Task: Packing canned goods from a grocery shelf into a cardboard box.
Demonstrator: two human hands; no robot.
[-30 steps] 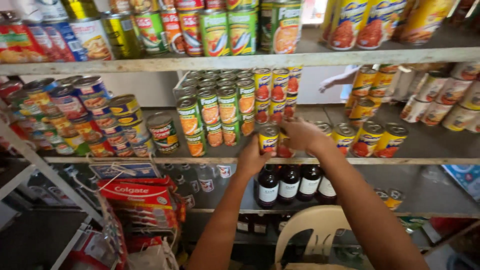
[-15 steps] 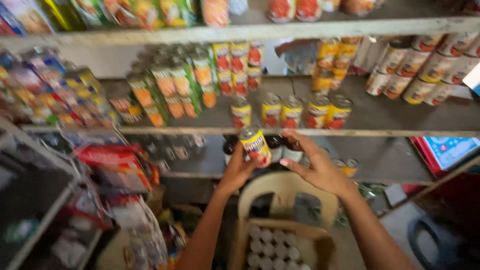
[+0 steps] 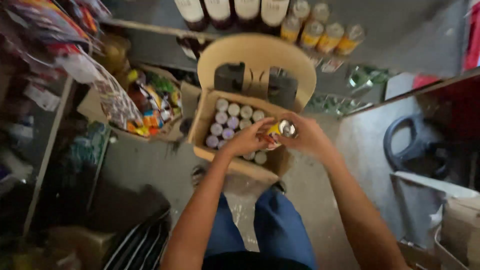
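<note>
Both my hands hold one small tin can (image 3: 283, 130) with a yellow label and a silver top, over an open cardboard box (image 3: 239, 164). My left hand (image 3: 246, 140) wraps the can from the left, and my right hand (image 3: 309, 136) cups it from the right. Inside the box several cans (image 3: 231, 120) stand upright, tops showing. The box rests on a tan plastic chair (image 3: 260, 56) in front of my legs.
A second cardboard box (image 3: 150, 107) with colourful packets sits to the left of the chair. Dark bottles (image 3: 232, 10) and small jars (image 3: 320, 35) line a low shelf behind it. Hanging packets (image 3: 75, 55) fill the left side. A dark stool (image 3: 415, 145) stands at right.
My view has dropped from the shelves of cans to the floor. Both hands brought the can down from shelf height to just above the box on the chair.
</note>
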